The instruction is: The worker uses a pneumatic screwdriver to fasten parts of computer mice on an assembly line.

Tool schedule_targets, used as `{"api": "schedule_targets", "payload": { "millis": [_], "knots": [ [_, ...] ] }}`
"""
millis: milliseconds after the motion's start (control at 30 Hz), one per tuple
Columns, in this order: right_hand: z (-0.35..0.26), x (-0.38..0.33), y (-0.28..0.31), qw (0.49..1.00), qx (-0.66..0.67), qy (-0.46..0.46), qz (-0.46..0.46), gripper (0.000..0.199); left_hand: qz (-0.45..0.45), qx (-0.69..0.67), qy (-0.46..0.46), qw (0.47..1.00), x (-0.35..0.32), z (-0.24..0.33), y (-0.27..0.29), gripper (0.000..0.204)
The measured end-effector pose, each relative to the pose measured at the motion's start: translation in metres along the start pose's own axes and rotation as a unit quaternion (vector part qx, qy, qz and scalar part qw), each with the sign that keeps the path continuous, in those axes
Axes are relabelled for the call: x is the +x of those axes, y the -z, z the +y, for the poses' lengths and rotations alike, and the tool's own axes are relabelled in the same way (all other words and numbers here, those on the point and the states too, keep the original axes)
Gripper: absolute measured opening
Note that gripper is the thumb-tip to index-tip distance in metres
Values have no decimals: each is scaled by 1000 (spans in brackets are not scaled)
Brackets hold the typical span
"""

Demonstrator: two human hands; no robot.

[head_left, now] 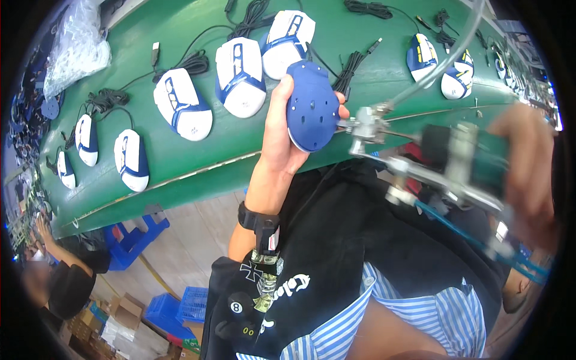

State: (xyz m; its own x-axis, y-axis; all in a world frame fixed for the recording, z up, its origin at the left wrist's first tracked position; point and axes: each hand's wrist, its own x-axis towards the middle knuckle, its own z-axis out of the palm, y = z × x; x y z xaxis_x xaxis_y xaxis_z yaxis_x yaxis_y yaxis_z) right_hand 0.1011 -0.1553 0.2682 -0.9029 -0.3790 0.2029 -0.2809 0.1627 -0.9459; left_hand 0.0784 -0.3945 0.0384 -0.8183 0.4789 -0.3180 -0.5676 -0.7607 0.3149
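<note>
My left hand (279, 135) is closed around a computer mouse (312, 111), turned so its blue underside faces up. Small holes and slots dot that underside, and a white edge shows along its lower side. A power screwdriver (441, 147) with a dark green body and a metal bracket points its tip at the mouse's right side; I cannot tell whether they touch. At the tool's far end, my right hand (531, 165) is wrapped round it, blurred by motion. Just left of the held mouse, white and blue mice (240, 78) lie top side up with their cables.
Several more mice (183, 105) and bundled black cables (354, 66) lie along the green workbench (135, 51). Clear plastic bags (78, 51) sit at the far left. A hose (444, 63) and blue tube (456, 225) run by the tool. At left, another person's arm (69, 258) reaches the bench.
</note>
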Motion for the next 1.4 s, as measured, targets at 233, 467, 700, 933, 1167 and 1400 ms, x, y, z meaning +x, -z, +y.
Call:
{"api": "schedule_targets", "payload": {
  "millis": [233, 467, 700, 933, 1167, 1400],
  "knots": [
    [2, 27, -39, 976, 157, 142, -39, 12, -1, -20, 8, 1000, -2, 3, 3, 56],
    [19, 32, -62, 964, 190, 181, -38, 12, -11, -17, 30, 999, -1, 3, -2, 56],
    [43, 45, -84, 938, 255, 232, -38, 14, -3, -15, 31, 999, -6, 10, 1, 55],
    [37, 37, -67, 937, 262, 232, -9, 13, -17, -1, 63, 998, 5, 5, -13, 56],
    [-13, -36, 51, 932, 226, 268, -94, 8, -74, 221, 17, 972, 41, 23, -70, 50],
    [29, -89, 82, 926, 240, 289, -32, 9, -105, 625, -243, 734, 85, 42, -165, 84]
  ]
}}
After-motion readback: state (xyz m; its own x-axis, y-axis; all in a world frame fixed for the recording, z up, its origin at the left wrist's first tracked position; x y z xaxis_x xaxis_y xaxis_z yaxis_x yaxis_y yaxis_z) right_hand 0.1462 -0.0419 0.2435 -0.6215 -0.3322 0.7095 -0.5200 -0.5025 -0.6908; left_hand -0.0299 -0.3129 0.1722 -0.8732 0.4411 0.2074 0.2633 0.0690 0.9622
